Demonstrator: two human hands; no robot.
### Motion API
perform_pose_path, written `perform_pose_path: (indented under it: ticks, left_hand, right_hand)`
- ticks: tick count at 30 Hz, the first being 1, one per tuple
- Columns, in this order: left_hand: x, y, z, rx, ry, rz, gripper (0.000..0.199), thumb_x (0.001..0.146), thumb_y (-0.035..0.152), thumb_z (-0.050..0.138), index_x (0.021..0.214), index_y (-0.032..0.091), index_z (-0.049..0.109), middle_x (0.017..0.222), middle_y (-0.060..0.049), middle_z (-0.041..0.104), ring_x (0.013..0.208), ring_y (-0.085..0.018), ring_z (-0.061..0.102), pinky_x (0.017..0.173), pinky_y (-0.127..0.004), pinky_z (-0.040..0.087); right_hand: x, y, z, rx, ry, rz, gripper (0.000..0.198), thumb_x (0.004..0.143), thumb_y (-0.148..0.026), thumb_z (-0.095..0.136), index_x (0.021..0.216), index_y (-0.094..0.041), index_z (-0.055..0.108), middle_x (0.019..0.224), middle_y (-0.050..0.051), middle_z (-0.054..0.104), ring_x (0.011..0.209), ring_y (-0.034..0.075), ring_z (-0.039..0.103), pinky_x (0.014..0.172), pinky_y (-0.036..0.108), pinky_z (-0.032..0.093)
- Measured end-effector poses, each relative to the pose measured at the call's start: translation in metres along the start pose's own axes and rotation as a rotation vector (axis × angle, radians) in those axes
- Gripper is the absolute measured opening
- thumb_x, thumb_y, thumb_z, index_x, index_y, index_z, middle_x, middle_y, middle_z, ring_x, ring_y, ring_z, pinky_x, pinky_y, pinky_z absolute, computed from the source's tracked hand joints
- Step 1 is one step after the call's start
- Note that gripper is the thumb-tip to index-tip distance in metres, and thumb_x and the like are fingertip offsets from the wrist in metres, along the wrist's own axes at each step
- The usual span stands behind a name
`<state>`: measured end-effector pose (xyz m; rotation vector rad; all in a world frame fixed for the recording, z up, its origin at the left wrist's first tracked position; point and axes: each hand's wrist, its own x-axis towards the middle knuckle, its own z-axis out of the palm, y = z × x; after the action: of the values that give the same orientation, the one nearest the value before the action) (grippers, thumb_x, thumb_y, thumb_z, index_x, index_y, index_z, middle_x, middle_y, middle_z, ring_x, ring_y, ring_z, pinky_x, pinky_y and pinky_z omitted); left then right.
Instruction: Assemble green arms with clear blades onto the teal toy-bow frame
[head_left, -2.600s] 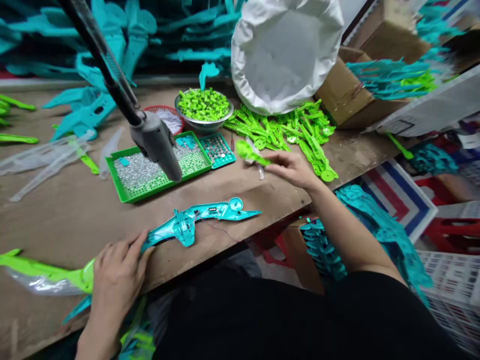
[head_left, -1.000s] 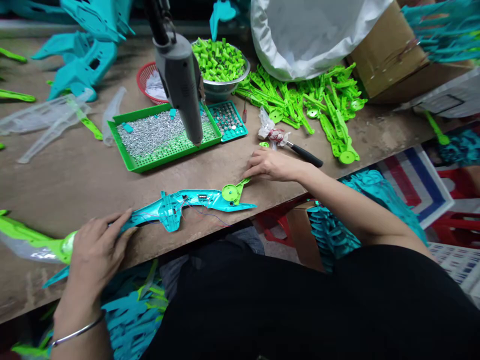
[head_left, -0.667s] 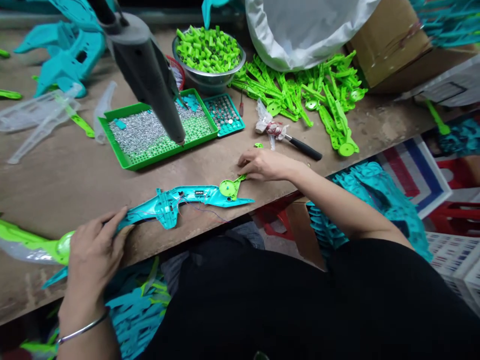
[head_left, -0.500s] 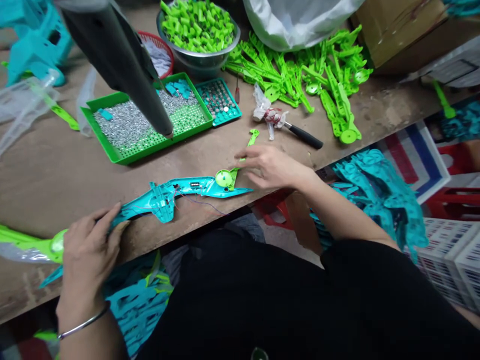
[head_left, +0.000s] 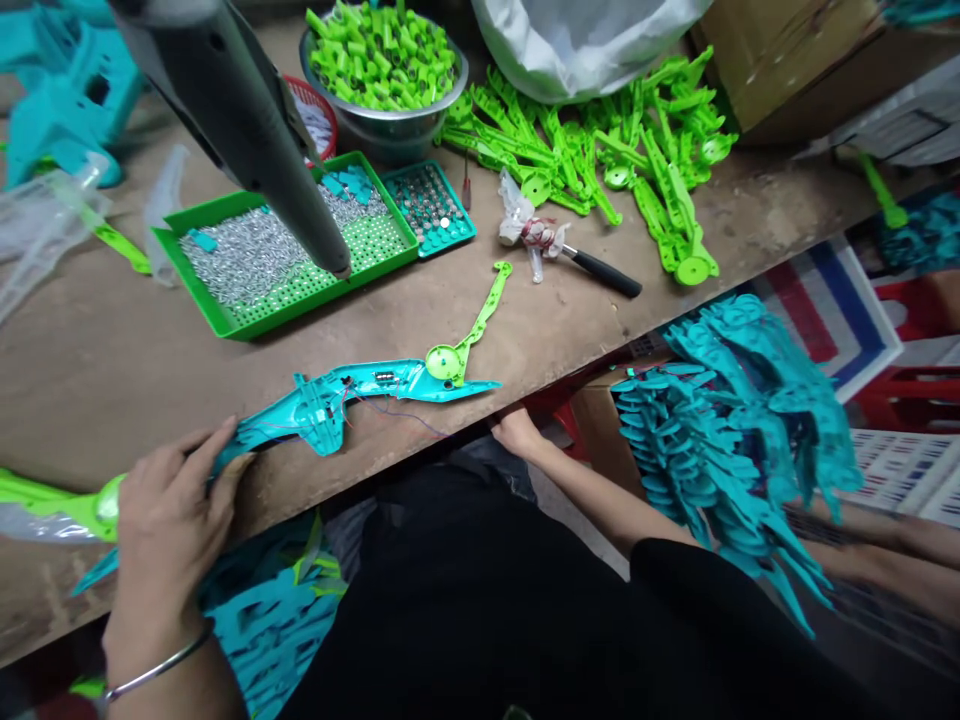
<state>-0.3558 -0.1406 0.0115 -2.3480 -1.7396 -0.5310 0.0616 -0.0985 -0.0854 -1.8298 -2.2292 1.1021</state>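
Note:
A long teal plastic toy shell (head_left: 352, 385) lies along the near edge of the wooden workbench (head_left: 112, 360), with thin wires and small parts inside it. A green lever with a round disc (head_left: 459, 345) rests on its right end and points away from me. My left hand (head_left: 169, 510) lies flat over the shell's left end, beside a bright green tip (head_left: 52, 500). My right hand (head_left: 517, 432) is just below the bench edge under the shell's right tip, touching nothing that I can see; its fingers are hidden.
A grey hanging power screwdriver (head_left: 247, 130) dangles over a green tray of screws (head_left: 225, 320). Behind it are a teal tray of button cells (head_left: 431, 205), a metal bowl of green pieces (head_left: 382, 60), a pile of green levers (head_left: 600, 150) and a black-handled tool (head_left: 600, 270). Stacked teal shells (head_left: 720, 420) stand at my right.
My right hand set the green lever's disc on the shell's right end, let go and dropped below the bench edge. My left hand stayed on the shell. The view tilted downward.

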Motion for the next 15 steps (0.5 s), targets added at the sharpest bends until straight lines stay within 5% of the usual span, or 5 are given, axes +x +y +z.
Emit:
perform_pose_path:
  ticks: [7,15]
  left_hand:
    - [0.002,-0.004,0.000,-0.050,0.023,-0.013,0.071,0.088,0.032,0.066,0.150,0.048,0.034,0.101,-0.003,0.071,0.081,-0.025,0.065,0.069,-0.034,0.051]
    - [-0.001,-0.018,-0.002,-0.058,0.033,0.010,0.071,0.089,0.031,0.065,0.150,0.047,0.033,0.105,-0.005,0.073,0.081,-0.026,0.067,0.072,-0.037,0.052]
  right_hand:
    - [0.012,-0.001,-0.004,0.073,-0.008,-0.041,0.039,0.088,-0.012,0.051,0.122,-0.019,0.066,0.120,0.012,0.071,0.118,0.026,0.063,0.108,0.044,0.046]
    - [-0.010,-0.032,-0.043,0.062,-0.372,-0.153,0.024,0.078,-0.002,0.057,0.086,-0.014,0.076,0.086,0.009,0.077,0.083,0.021,0.072,0.080,0.030,0.055]
